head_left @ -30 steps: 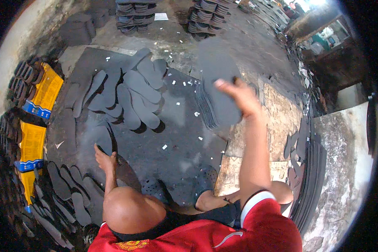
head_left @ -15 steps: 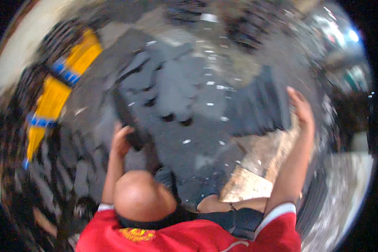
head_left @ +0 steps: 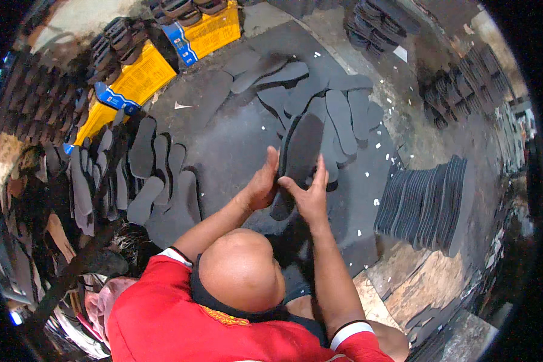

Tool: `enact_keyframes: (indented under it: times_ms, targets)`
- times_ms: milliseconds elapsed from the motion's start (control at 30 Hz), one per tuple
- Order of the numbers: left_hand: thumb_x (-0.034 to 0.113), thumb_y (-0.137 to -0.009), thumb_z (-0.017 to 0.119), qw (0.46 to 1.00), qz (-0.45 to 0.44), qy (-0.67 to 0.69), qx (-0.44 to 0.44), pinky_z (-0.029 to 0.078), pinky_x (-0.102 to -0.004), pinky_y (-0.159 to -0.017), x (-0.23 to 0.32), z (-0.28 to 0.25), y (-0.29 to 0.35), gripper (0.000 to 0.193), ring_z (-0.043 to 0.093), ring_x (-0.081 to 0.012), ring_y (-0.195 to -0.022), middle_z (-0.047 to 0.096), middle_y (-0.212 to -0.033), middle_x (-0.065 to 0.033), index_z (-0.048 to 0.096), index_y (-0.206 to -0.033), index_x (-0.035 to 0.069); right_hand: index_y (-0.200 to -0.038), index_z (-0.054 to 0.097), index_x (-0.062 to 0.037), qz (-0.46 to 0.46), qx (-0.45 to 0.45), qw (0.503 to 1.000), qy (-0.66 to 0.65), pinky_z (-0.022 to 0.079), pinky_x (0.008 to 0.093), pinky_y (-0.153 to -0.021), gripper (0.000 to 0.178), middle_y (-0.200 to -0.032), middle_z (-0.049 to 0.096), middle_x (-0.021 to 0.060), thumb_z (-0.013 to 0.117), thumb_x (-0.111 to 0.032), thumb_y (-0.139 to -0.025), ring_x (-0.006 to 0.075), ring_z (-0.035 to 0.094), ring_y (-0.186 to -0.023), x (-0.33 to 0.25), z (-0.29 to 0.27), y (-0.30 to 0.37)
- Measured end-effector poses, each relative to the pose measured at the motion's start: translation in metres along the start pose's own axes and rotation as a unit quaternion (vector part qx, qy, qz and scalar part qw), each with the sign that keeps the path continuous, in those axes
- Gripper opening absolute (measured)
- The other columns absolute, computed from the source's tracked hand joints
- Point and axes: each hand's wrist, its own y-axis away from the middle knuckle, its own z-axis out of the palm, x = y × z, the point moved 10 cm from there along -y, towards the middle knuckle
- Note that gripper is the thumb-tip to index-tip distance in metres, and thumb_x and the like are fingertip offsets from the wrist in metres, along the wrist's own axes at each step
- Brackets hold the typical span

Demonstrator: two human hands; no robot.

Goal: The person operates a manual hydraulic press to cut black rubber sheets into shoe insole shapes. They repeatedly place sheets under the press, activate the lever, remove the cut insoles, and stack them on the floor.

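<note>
A dark sole (head_left: 306, 142), shaped like a shoe sole, stands tilted between my hands above the dark work mat; its edge looks layered. My left hand (head_left: 264, 182) presses along the lower left edge, fingers held together and pointing away from me, with part of them hidden. On the other side my right hand (head_left: 309, 198) grips it, thumb across the near part and fingers along the right edge. Just beyond lie several loose grey soles (head_left: 341, 120), overlapping one another on the mat (head_left: 235, 157).
To the right stands a tight row of soles (head_left: 421, 202). More soles (head_left: 163, 163) lie at the left, near yellow and blue boxes (head_left: 140, 77) with sandals (head_left: 117, 42) on top. Further stacks (head_left: 464, 84) stand at the far right. Small white scraps dot the floor.
My right hand has come from beside the row of soles to the middle, onto the sole. The left hand, holding a sole before, has moved rightward to meet it. The view has shifted too.
</note>
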Motion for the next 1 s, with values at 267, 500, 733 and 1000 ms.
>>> enact_keyframes:
  times_ms: [267, 500, 733, 1000]
  targets:
    - [0.048, -0.108, 0.049, 0.991, 0.058, 0.032, 0.115, 0.051, -0.0424, -0.105, 0.008, -0.048, 0.003, 0.056, 0.062, -0.025, -0.122, 0.062, -0.134, -0.0098, 0.042, -0.151, 0.012, -0.145, 0.043, -0.001, 0.196, -0.202, 0.952, -0.121, 0.053, 0.0385, -0.091, 0.068, -0.13, 0.059, 0.0223, 0.074, -0.024, -0.09, 0.031, 0.061, -0.113, 0.075, 0.017, 0.003]
    - [0.051, -0.105, 0.053, 0.965, 0.077, -0.171, 0.181, 0.038, -0.0435, -0.116, 0.009, -0.084, -0.03, 0.068, 0.049, -0.0267, -0.137, 0.05, -0.151, -0.0158, 0.04, -0.152, 0.004, -0.139, 0.044, 0.0065, 0.152, -0.13, 0.98, -0.015, 0.047, 0.043, -0.102, 0.062, -0.13, 0.064, 0.0228, 0.07, -0.031, -0.097, 0.0354, 0.062, -0.12, 0.035, 0.031, -0.004]
    - [0.024, -0.078, 0.087, 0.483, 0.167, -0.699, 0.5, 0.044, -0.0515, -0.108, 0.217, -0.222, -0.01, 0.085, 0.05, -0.0447, -0.133, 0.052, -0.142, -0.0239, 0.043, -0.148, 0.005, -0.124, 0.051, 0.0021, -0.006, -0.175, 0.923, 0.344, 0.051, 0.048, -0.089, 0.048, -0.115, 0.062, 0.0235, 0.074, -0.024, -0.09, 0.0415, 0.062, -0.109, 0.076, 0.046, 0.052]
    - [0.03, -0.089, 0.058, 0.564, 0.245, -0.592, 0.521, 0.053, -0.0521, -0.09, 0.295, -0.23, -0.024, 0.042, 0.068, -0.0477, -0.101, 0.07, -0.101, -0.0335, 0.064, -0.115, -0.003, -0.123, 0.053, -0.0019, -0.028, -0.206, 0.883, 0.422, 0.051, 0.0455, -0.087, 0.052, -0.107, 0.06, 0.0168, 0.077, -0.026, -0.084, 0.0344, 0.061, -0.104, 0.1, 0.06, 0.074]
